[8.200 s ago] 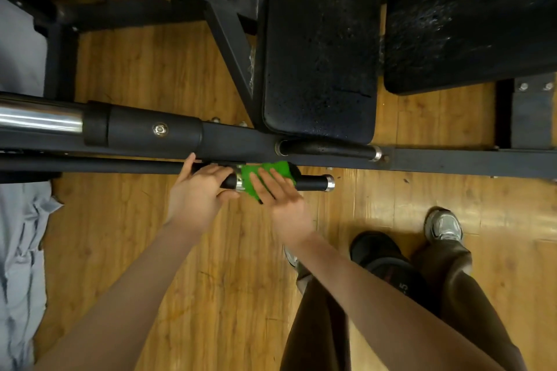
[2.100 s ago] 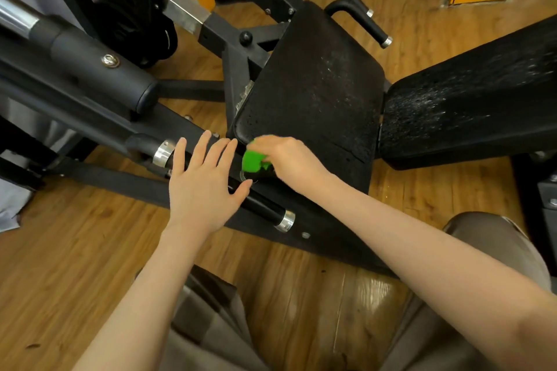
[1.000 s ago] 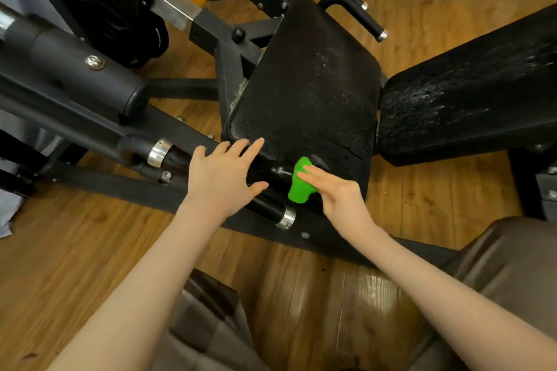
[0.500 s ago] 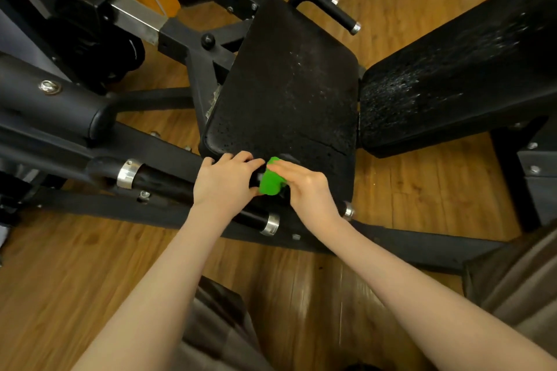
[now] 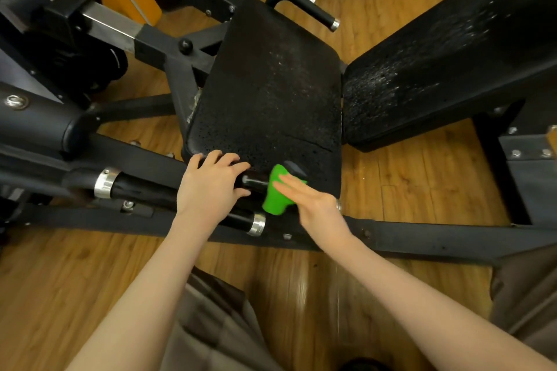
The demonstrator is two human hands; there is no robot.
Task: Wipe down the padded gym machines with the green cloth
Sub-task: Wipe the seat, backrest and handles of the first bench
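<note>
Head: green cloth (image 5: 275,193) under right hand (image 5: 313,208)

Both forearms bare, no sleeves, no watch or rings visible on left hand (image 5: 211,187) or right hand (image 5: 316,208). Brownish-grey trousers (image 5: 211,331), loose, creased fabric, showing at bottom of view.

Even, warm indoor light — glare streaks on the wooden floor (image 5: 304,289) at lower centre; right hand (image 5: 313,208) motion-blurred, frame edges bowed by the wide lens.
</note>
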